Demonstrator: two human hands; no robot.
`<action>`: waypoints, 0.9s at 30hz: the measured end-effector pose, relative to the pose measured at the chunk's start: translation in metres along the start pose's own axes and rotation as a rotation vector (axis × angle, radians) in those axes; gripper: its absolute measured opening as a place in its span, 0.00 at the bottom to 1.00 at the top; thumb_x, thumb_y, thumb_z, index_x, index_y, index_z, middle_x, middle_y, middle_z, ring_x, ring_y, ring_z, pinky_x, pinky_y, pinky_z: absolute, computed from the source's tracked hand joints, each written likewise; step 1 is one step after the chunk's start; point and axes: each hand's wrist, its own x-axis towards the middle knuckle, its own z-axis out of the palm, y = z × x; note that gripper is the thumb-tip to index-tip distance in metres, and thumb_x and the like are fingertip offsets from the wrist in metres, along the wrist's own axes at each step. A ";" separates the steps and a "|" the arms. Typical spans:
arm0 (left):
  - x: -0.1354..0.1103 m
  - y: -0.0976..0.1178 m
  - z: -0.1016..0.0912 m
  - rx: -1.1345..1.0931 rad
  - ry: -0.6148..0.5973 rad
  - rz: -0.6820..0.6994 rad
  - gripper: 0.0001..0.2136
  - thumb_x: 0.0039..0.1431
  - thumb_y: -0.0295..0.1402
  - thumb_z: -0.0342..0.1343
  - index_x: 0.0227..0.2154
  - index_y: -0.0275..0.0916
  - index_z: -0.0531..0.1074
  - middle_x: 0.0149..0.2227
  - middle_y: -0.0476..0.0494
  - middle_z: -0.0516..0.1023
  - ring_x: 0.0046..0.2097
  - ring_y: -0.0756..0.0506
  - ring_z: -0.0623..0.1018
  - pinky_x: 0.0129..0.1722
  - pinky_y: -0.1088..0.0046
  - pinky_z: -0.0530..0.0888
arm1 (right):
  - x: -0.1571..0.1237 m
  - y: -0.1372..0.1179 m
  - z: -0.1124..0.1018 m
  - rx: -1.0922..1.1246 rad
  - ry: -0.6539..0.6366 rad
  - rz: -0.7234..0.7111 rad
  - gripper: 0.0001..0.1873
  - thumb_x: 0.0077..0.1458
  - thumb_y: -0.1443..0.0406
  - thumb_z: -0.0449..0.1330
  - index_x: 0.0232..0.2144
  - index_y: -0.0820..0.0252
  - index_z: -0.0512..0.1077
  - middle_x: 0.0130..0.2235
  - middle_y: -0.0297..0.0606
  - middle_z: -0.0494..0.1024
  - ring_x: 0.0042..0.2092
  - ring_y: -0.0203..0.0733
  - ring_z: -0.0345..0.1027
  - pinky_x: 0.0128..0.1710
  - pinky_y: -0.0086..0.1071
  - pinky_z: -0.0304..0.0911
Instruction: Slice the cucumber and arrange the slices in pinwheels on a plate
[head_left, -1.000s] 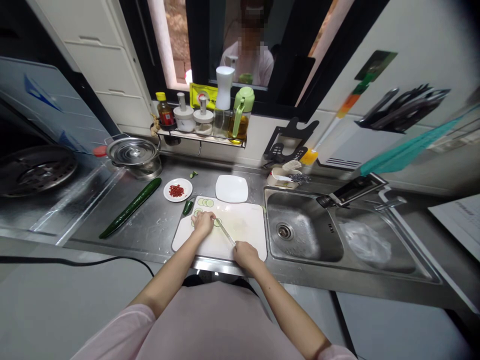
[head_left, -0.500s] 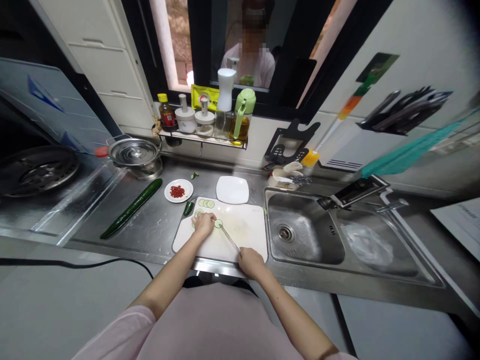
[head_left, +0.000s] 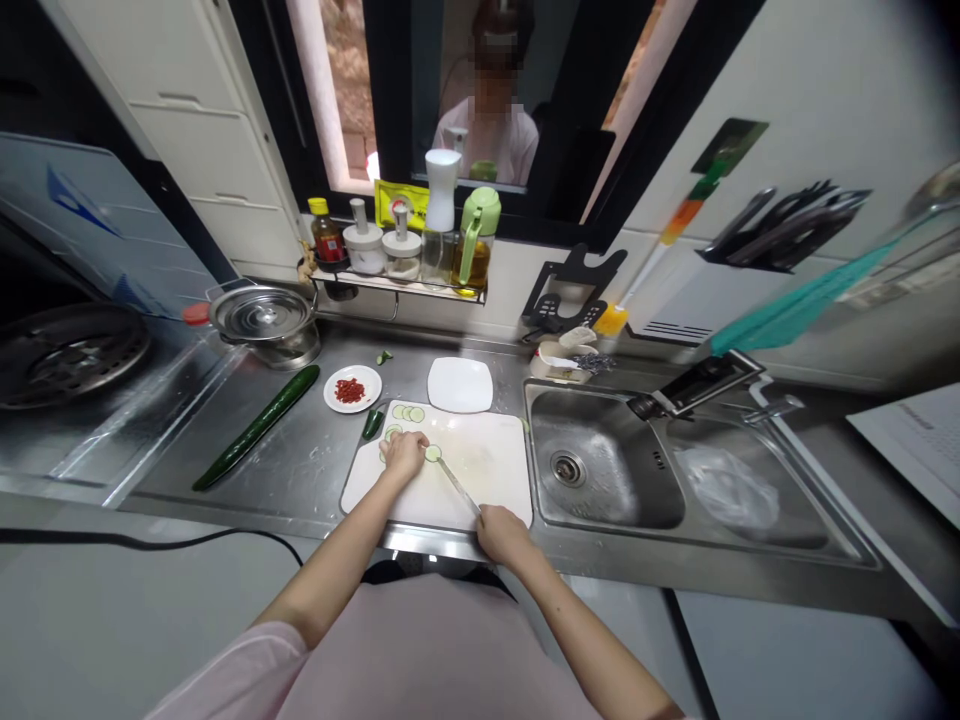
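The right hand [head_left: 501,530] is clamped round the handle of a knife [head_left: 457,484] at the near edge of the board [head_left: 487,462]. The blade slants off toward eleven o'clock, and its tip lies by a cucumber slice [head_left: 433,453]. The left hand [head_left: 405,455] sits at nine o'clock of that slice, knuckles up and fingers curled down onto the board. Whether it grips anything beneath them I cannot tell.

At twelve o'clock of the left hand, more slices [head_left: 409,413] lie in a short row near the board's far edge. A green stub [head_left: 373,423] rests on the table [head_left: 300,470] just off the board's far left corner.

From the board, a white plate [head_left: 460,385] lies at twelve o'clock and a dish [head_left: 352,388] of red bits at eleven. A whole cucumber [head_left: 259,425] lies slantwise at nine, well apart. The sink [head_left: 607,490] is just beside the board at three. A lidded pot [head_left: 262,315] stands far off at ten.
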 end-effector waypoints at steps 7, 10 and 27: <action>-0.002 0.001 0.001 0.019 0.000 0.008 0.12 0.58 0.30 0.48 0.36 0.48 0.77 0.43 0.42 0.79 0.55 0.36 0.66 0.48 0.57 0.58 | 0.011 -0.008 -0.005 0.001 0.032 -0.008 0.19 0.57 0.70 0.47 0.44 0.64 0.74 0.45 0.53 0.78 0.48 0.50 0.72 0.42 0.36 0.63; -0.002 0.003 0.000 0.032 -0.008 0.010 0.13 0.57 0.29 0.48 0.36 0.48 0.77 0.44 0.41 0.79 0.55 0.36 0.67 0.48 0.56 0.58 | 0.012 -0.006 -0.002 -0.001 0.050 -0.010 0.19 0.58 0.69 0.46 0.43 0.64 0.75 0.44 0.52 0.78 0.48 0.50 0.72 0.42 0.36 0.63; -0.012 0.017 0.006 -0.010 0.095 0.003 0.08 0.53 0.29 0.52 0.34 0.41 0.74 0.42 0.40 0.78 0.52 0.37 0.66 0.47 0.59 0.56 | 0.014 0.023 0.003 0.115 0.243 0.070 0.20 0.65 0.60 0.41 0.41 0.60 0.71 0.41 0.45 0.79 0.45 0.46 0.73 0.37 0.31 0.58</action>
